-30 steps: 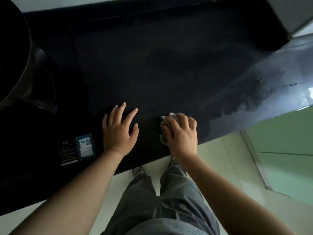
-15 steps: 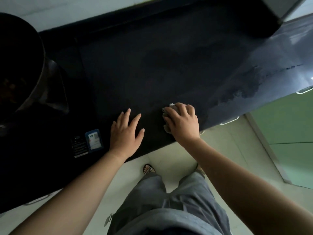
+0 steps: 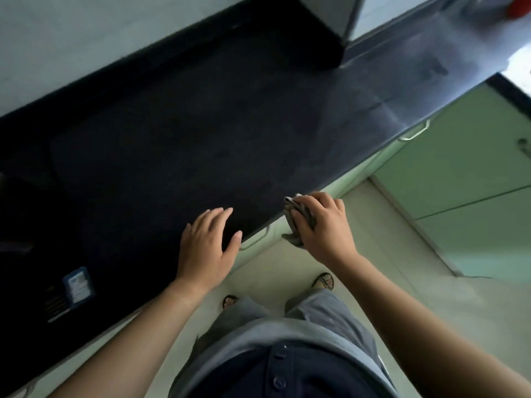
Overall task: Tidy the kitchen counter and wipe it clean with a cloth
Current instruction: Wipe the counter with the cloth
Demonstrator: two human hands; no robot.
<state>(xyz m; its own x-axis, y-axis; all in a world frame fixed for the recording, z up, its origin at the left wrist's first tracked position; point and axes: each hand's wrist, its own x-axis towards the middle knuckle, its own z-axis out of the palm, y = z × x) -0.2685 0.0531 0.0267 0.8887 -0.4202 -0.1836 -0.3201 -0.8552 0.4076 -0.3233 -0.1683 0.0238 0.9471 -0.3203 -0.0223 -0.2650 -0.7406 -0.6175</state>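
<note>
The black kitchen counter (image 3: 178, 133) runs from lower left to upper right. My left hand (image 3: 208, 248) rests flat on its front edge, fingers together, holding nothing. My right hand (image 3: 324, 225) grips a crumpled grey cloth (image 3: 296, 222) right at the counter's front edge, the cloth hanging partly over the edge in front of the cabinet. The far right stretch of the counter (image 3: 431, 67) looks shiny and streaked.
A blue-and-white sticker (image 3: 78, 285) sits on the dark surface at lower left. Pale green cabinets (image 3: 448, 168) with metal handles (image 3: 413, 133) stand below the counter. A red object (image 3: 520, 7) is at the top right corner. My legs and sandalled feet (image 3: 323, 281) stand on the light floor.
My right hand has slid the cloth toward me, from the counter top to its front edge. My left hand's fingers have drawn together. The view has swung right, and the dark pot at left has left the frame.
</note>
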